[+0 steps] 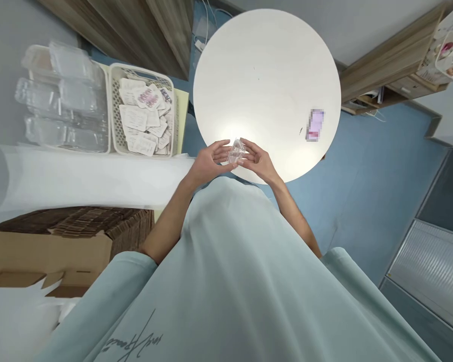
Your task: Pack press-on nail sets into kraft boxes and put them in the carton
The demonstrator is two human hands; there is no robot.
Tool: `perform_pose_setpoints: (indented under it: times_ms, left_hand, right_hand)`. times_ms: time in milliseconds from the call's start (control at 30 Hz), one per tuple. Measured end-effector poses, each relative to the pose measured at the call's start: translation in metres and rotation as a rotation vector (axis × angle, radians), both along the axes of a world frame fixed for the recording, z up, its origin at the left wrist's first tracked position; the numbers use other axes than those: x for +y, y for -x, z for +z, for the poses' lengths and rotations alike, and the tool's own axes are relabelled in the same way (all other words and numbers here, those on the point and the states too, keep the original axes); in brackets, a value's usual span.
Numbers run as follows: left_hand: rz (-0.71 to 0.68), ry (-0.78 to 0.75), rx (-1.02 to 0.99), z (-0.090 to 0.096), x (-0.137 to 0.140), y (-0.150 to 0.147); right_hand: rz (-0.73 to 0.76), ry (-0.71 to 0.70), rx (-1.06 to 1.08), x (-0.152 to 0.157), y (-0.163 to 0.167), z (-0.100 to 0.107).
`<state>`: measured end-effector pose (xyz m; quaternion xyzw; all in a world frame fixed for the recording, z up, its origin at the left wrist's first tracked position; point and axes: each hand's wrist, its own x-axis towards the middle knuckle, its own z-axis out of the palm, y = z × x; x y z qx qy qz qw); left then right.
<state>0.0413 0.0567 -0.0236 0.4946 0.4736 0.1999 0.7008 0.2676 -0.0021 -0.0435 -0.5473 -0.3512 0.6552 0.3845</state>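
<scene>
Between my two hands is a small clear plastic box point(236, 151), tilted, just above the near edge of a round white table point(264, 65). My left hand point(213, 160) grips its left side, thumb at the lower edge and fingers stretched behind. On its right side, my right hand point(257, 160) holds it with thumb and fingers. The box is see-through, and I cannot tell whether anything is inside. A pixelated purple item point(315, 124) lies on the right part of the table.
At left, a white basket point(114, 108) holds many printed cards, beside a second basket with stacked clear plastic boxes point(73, 95). Nearer stand a white sheet-like surface point(90, 181), a cardboard box point(49, 251) and brown folded cardboard point(130, 234). Wooden furniture point(392, 55) is at right.
</scene>
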Motion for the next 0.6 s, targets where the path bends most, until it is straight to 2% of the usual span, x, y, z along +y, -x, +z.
perform_pose_setpoints:
  times_ms: [300, 600]
  left_hand:
    - [-0.101, 0.105, 0.023, -0.002, -0.020, -0.052]
    - [-0.165, 0.183, 0.048, -0.011, -0.024, -0.061]
  right_hand:
    - [-0.026, 0.074, 0.046, -0.033, -0.053, -0.009]
    - [-0.025, 0.170, 0.047, -0.048, -0.065, -0.021]
